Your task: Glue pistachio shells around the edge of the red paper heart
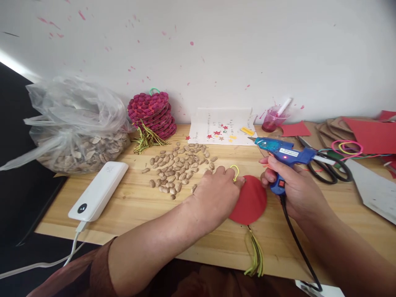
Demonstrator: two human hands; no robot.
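Observation:
My right hand point(297, 185) is wrapped round a blue hot glue gun point(283, 150), its nozzle pointing left above the table. My left hand point(218, 194) is closed, fingers curled down, over the left edge of a red paper disc point(250, 202). Its fingertips are hidden, so what they hold, if anything, cannot be made out. A yellow cord loop point(235, 171) shows at the disc's top, beside those fingers. From the lower edge of the disc hangs a yellow-green and dark tassel point(255, 255). Loose peanuts point(177, 165) lie just left of and beyond my left hand.
At the left stand a plastic bag of peanut shells point(83, 128) and a white power bank point(99, 192). A stack of magenta-covered discs point(151, 113) is by the wall. Paper with star stickers point(221, 123), a cup of pink paint point(272, 119), scissors point(331, 167) and red card point(371, 134) lie beyond.

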